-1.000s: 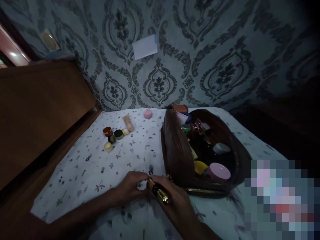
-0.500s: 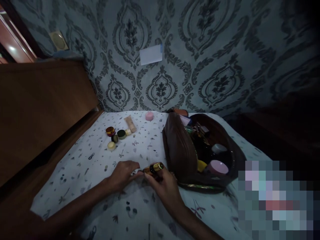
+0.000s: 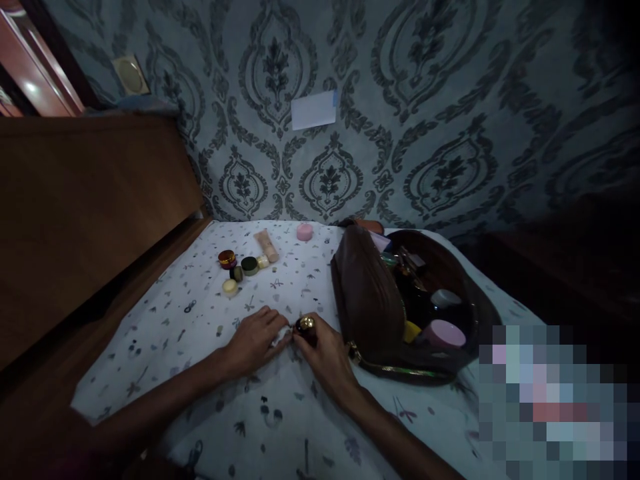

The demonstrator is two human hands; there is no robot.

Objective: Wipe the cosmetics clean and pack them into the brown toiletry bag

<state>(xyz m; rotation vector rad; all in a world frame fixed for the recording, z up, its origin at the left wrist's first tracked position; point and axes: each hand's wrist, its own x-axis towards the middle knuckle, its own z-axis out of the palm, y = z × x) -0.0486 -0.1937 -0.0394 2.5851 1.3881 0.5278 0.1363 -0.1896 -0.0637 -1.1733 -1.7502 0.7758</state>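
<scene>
Grey damask-patterned wallpaper [image 3: 370,113] is being met by a white cloth [image 3: 175,347] printed with small motifs. Over this cloth, left of a brown bag [image 3: 365,300], a small glossy container [image 3: 307,325], dark with a rounded gold end, is being gripped by the right hand [image 3: 327,357], thumb and fingers closed around it. Just beside it, a white piece [image 3: 281,335] is being pinched by the left hand [image 3: 253,343], its shape being partly hidden. Smooth leather-like sides and a metallic zip [image 3: 410,373] are being shown by the bag; round jars [image 3: 249,266] and a beige tube [image 3: 267,246] are being borne by the cloth.
</scene>
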